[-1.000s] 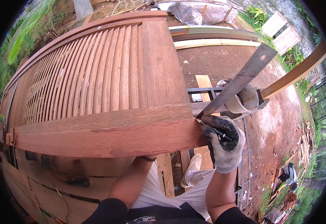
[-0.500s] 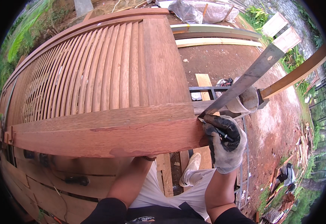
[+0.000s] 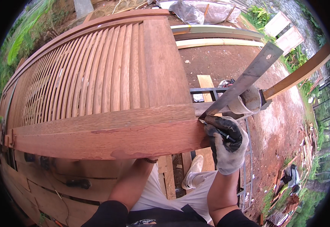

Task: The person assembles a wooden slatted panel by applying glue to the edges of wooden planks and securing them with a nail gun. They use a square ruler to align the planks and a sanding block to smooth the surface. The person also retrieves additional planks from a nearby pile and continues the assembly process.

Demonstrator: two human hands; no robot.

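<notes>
A brown louvred wooden panel [image 3: 163, 64] lies before me, its thick edge board [image 3: 108, 140] facing me. My right hand [image 3: 227, 145], in a grey glove with black coating, is closed around a slim dark pen or pencil [image 3: 230, 138]. The pale tip meets the board's right-hand corner. Beside that tip, a long steel ruler [image 3: 248, 75] with a hole near its far end slants up and right from the corner. What holds the ruler is hidden. My left forearm [image 3: 133, 179], with a beaded bracelet, reaches under the panel; the left hand is hidden behind the edge board.
A metal frame [image 3: 206, 90] and a grey pipe-like piece [image 3: 250, 100] stand beyond the corner. A curved-looking timber [image 3: 301, 73] extends right. Long beams [image 3: 218, 32] lie behind on reddish soil. Planks [image 3: 70, 170] form the floor at left; scrap wood [image 3: 306, 145] lies far right.
The ruler's far end has swung slightly left. My right hand and the pen or pencil stay at the corner with barely any shift.
</notes>
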